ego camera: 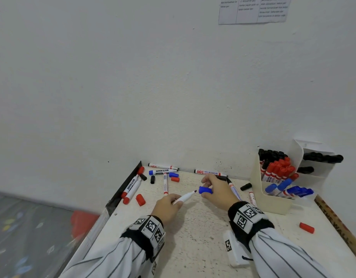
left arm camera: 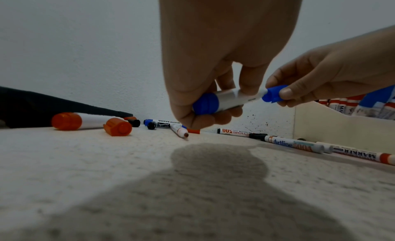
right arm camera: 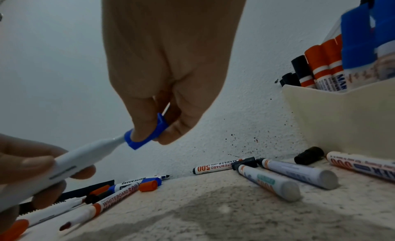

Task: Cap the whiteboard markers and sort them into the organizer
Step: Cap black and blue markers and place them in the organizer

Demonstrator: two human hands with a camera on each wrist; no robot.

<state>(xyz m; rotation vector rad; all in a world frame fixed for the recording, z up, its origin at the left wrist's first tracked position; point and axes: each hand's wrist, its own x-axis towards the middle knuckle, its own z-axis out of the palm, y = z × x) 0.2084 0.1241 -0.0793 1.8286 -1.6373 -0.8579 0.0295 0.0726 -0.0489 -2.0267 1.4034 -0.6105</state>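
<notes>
My left hand point(ego camera: 176, 198) grips a white marker point(ego camera: 185, 197) with a blue end plug point(left arm camera: 206, 103), held just above the table. My right hand point(ego camera: 208, 187) pinches a blue cap point(ego camera: 204, 190) between thumb and fingers. The marker's tip points into the cap's mouth; both wrist views show the tip point(right arm camera: 116, 140) at or just inside the blue cap point(right arm camera: 147, 136). The cream organizer point(ego camera: 271, 201) stands at the right by the wall and holds capped black, red and blue markers. Several uncapped markers point(ego camera: 165, 184) and loose caps point(ego camera: 140, 200) lie on the table.
The white wall runs close behind the table. A black strip point(ego camera: 129, 183) lines the table's left edge, with red-capped markers beside it. A wooden ruler point(ego camera: 337, 223) lies along the right edge, a red cap point(ego camera: 306, 227) near it. A black cap point(ego camera: 245, 186) lies left of the organizer.
</notes>
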